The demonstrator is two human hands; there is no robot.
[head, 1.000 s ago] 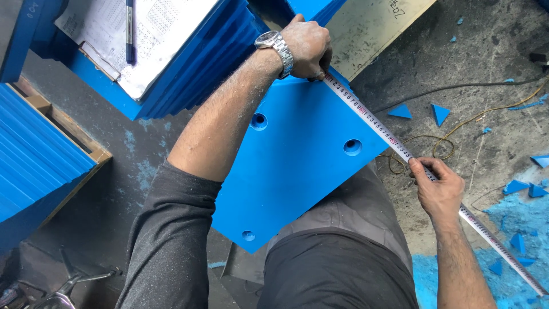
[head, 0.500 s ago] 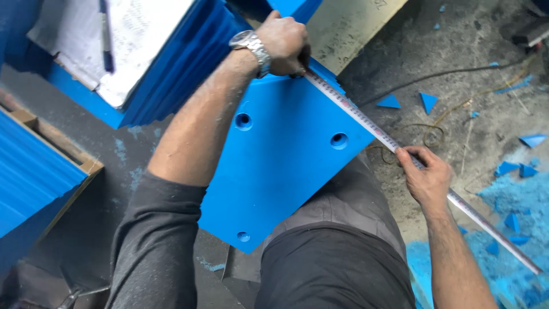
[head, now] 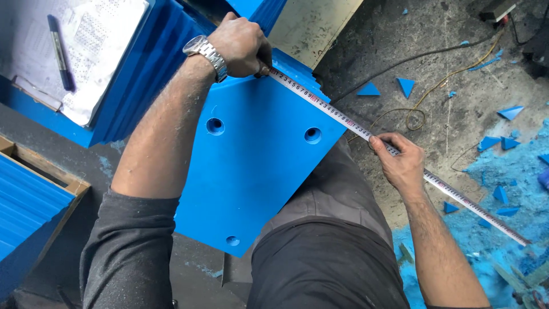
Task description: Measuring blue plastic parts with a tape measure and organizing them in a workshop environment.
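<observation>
A blue plastic plate (head: pixel 257 166) with three round holes rests against my legs. A metal tape measure blade (head: pixel 337 114) runs along its upper right edge and past it toward the lower right. My left hand (head: pixel 243 46), with a metal wristwatch, pins the blade's end at the plate's top corner. My right hand (head: pixel 400 163) pinches the blade just beyond the plate's right corner, thumb on the scale.
A stack of blue plates (head: pixel 143 74) with papers (head: pixel 74 51) and a marker pen (head: pixel 60 54) lies at upper left. More blue plates fill a wooden crate (head: pixel 34 200) at left. Blue triangular offcuts (head: pixel 406 86), blue shavings and cables (head: pixel 417 57) litter the concrete floor at right.
The view has shifted slightly. My right hand has slid a little up the tape toward the plate's corner. My left hand still holds the blade's end.
</observation>
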